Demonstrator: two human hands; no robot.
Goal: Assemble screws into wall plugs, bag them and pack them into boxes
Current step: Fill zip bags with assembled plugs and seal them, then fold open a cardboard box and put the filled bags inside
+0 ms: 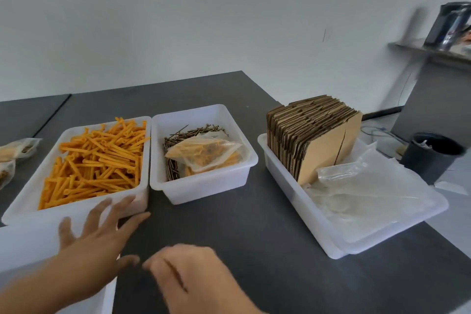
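The orange ribbed plastic wall plugs [94,160] are heaped loose in a white rectangular plastic tub [35,186] at the left of the dark grey matte table [254,237]. Just beside it on the right, touching rim to rim, a smaller white plastic tub [204,191] holds thin dark metal screws [178,135] w/ a clear crinkled plastic bag of plugs and screws [204,153] lying on top of them.

No plug or screw is held, so the step in hand is judged to be a pick-up at the start of an assembly round. The left hand [94,237] is spread flat, fingers straight and apart, fingertips at or over the near rim of the plug tub; contact can't be told through the blur. The right hand [191,270] is seen from the back, fingers curled under w/ nothing visible in them; whether anything small is pinched can't be told.

Next move, as judged: one plug to be pinched from the heap and one screw from the other tub, the screw tip then lined up w/ the plug's open end. The plugs look stiff and light; the screws are thin, tangled and likely to lift in clumps.

Further right, well apart, a long white plastic tray [293,201] carries flat brown corrugated cardboard box blanks [313,135] stood on edge, approx. upright, and a stack of limp clear plastic bags [369,191] in front. At the far left edge more filled bags [15,153] lie on the table. A black round pot [433,158] stands beyond the tray.
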